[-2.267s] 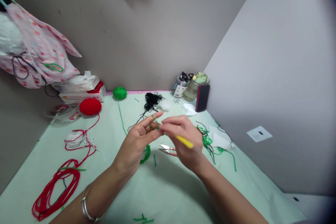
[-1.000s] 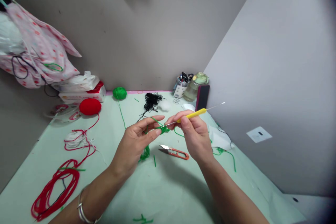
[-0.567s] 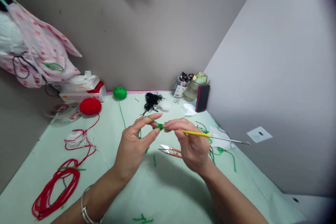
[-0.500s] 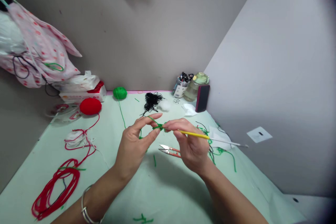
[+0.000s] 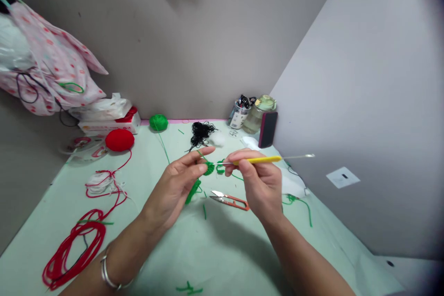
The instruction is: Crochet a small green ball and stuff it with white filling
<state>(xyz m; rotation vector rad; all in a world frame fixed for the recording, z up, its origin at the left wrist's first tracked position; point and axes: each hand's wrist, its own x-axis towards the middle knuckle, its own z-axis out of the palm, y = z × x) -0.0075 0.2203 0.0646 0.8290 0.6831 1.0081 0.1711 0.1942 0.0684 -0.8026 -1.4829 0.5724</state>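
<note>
My left hand [image 5: 176, 180] pinches a small green crochet piece [image 5: 209, 168] between thumb and fingers, with green yarn running over the raised index finger. In my right hand [image 5: 260, 180] is a crochet hook [image 5: 260, 160] with a yellow grip, held roughly level. Its thin metal tip reaches left to the green piece; whether it sits inside a stitch I cannot tell. A second bit of green crochet [image 5: 220, 166] shows just behind the hook shaft. Below my left palm lies another green piece [image 5: 193, 192], partly hidden. Orange-handled thread snips [image 5: 231, 200] lie on the table under my hands.
A green yarn ball [image 5: 158, 122], black yarn [image 5: 201, 134] and white stuffing [image 5: 218, 138] lie toward the wall. Left are a red yarn ball [image 5: 120, 140] and a red yarn coil [image 5: 74, 255]. A phone [image 5: 268, 130] leans by a bottle [image 5: 255, 115] at back right.
My right hand has turned, so the hook's far end points higher and its shaft shows between my hands. My left hand has shifted slightly left, and the green piece now faces the camera more.
</note>
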